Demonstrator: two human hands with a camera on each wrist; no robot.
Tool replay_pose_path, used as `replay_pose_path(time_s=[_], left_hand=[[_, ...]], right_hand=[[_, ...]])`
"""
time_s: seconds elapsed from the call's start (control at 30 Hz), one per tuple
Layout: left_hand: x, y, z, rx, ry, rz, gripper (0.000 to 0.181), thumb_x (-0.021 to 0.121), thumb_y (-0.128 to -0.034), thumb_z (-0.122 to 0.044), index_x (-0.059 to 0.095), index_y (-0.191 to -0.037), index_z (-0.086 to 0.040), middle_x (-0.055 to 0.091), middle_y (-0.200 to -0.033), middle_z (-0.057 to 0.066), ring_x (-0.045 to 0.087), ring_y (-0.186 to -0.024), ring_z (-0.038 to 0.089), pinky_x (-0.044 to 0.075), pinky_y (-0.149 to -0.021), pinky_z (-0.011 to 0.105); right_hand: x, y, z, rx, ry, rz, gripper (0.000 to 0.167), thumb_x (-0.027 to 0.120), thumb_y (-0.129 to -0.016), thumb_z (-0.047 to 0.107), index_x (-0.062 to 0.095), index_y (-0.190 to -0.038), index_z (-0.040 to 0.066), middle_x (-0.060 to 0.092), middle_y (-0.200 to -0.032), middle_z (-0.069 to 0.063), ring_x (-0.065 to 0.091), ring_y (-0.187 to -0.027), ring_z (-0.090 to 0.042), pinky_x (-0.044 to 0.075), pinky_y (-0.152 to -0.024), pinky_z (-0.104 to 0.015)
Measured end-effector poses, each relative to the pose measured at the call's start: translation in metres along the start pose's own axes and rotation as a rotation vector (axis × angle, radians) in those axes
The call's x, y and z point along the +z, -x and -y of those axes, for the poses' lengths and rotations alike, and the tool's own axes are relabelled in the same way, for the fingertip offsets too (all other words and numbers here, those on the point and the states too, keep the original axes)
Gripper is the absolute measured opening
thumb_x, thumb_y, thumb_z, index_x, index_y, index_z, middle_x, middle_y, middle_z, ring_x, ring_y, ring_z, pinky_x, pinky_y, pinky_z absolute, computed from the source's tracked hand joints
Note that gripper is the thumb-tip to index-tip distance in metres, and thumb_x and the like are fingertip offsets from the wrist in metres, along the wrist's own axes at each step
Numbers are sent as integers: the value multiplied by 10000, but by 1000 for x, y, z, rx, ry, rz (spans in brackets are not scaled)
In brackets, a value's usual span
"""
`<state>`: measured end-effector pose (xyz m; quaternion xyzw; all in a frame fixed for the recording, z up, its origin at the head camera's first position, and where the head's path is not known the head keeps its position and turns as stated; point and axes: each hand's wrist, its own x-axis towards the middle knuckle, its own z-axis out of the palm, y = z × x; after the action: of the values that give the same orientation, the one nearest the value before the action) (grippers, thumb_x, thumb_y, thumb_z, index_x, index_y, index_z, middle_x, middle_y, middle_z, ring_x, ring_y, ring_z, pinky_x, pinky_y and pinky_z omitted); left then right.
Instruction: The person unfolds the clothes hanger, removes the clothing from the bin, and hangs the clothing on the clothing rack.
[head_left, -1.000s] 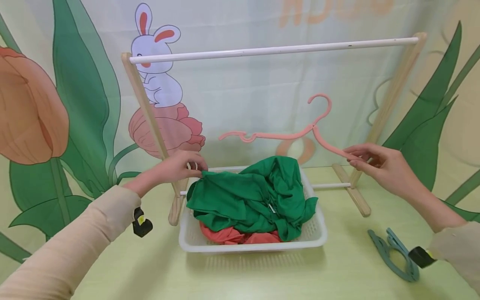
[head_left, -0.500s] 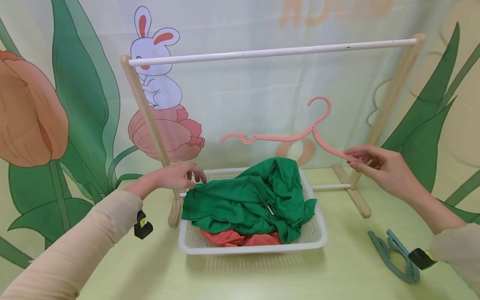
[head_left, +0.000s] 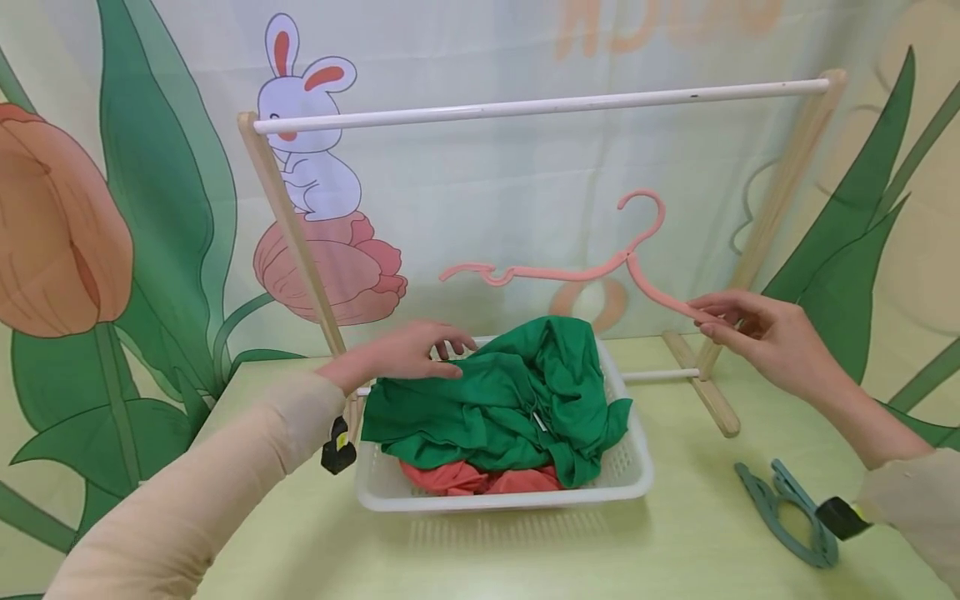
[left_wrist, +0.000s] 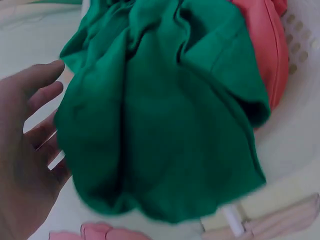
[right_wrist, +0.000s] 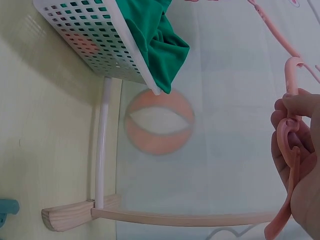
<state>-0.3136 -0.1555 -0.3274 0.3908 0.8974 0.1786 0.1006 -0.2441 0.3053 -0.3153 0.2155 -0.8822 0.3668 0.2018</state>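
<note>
My right hand [head_left: 757, 329] pinches one arm of a pink clothes hanger [head_left: 577, 273], which hangs in the air behind and above the basket with its hook upward. In the right wrist view, the thumb and fingers wrap the hanger [right_wrist: 291, 107] near its notch. A crumpled green garment [head_left: 480, 408] lies in a white plastic basket [head_left: 510, 500], on top of coral-red cloth [head_left: 450, 477]. My left hand [head_left: 412, 350] hovers over the back left of the green garment, fingers loosely bent. The left wrist view has that hand [left_wrist: 30, 135] beside the green cloth [left_wrist: 160, 135], holding nothing.
A rack with wooden legs [head_left: 292, 225] and a white top rail [head_left: 540, 106] stands behind and around the basket. A folded blue-green hanger [head_left: 787, 517] lies on the table [head_left: 690, 533] at the right. Behind hangs a printed backdrop [head_left: 487, 192].
My left hand let go of the green garment's left edge, which now drapes further left, and moved right over the cloth. The right hand and pink hanger stayed about still.
</note>
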Motion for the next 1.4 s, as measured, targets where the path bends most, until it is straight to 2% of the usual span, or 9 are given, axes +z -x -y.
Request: replay_pose_path(time_s=[0.17,0.47,0.63,0.73,0.87,1.07,1.2,1.4], left_hand=[[14,-21,-6,-5,-58,25,522,656,-957,-273,511,-1431,-110,628,-1319,104,650,-1133,241,521,-1001,418],[34,-59,-19,-22,-122,40,508,638,-970,-229,495,-1438,-92,603,-1377,121,565,-1286,273,443,-1105,416],[41,-69,-21,-59,-112,31,464,650,-962,-217,546,-1394,-81,617,-1368,126,571,-1289,273,460,-1092,406],[44,-70,-20,-72,-90,-5,395,664,-952,-201,611,-1328,-92,651,-1318,106,597,-1245,260,485,-1060,397],[48,-66,-20,-50,-87,-54,314,662,-952,-172,669,-1259,-109,695,-1202,85,632,-1126,239,521,-982,374],[47,-58,-21,28,-50,-44,290,625,-972,-142,672,-1258,-151,648,-1062,73,584,-897,174,501,-841,296],[39,-50,-19,88,-19,-70,260,619,-971,-108,674,-1224,-129,642,-1092,92,579,-868,180,501,-828,299],[16,-33,-11,109,39,-123,249,607,-972,-84,673,-1212,-98,638,-1110,107,631,-931,225,535,-834,321]], right_hand=[[2,-1,2,-21,-11,5,329,701,-882,-3,690,-1192,106,681,-853,239,608,-660,-6,441,-541,-167],[6,-2,3,-40,-23,9,330,697,-883,-10,691,-1192,106,684,-883,245,622,-687,2,473,-585,-141],[8,-4,4,-33,-26,7,334,702,-883,0,689,-1198,111,684,-881,238,626,-700,-3,478,-596,-142],[8,-4,4,-17,-25,7,328,704,-886,13,691,-1196,119,685,-867,225,621,-690,-14,472,-583,-152],[6,-3,2,8,-20,8,316,702,-892,26,691,-1191,125,683,-848,218,603,-663,-30,441,-538,-184],[5,0,-3,19,-23,5,311,692,-898,19,686,-1195,110,683,-847,229,593,-649,-29,428,-532,-188],[5,0,-5,25,-33,7,307,685,-903,20,683,-1199,102,688,-860,236,603,-657,-26,446,-555,-172],[4,1,-4,33,-33,3,314,681,-908,26,677,-1213,102,688,-872,251,609,-660,-23,446,-550,-175]])
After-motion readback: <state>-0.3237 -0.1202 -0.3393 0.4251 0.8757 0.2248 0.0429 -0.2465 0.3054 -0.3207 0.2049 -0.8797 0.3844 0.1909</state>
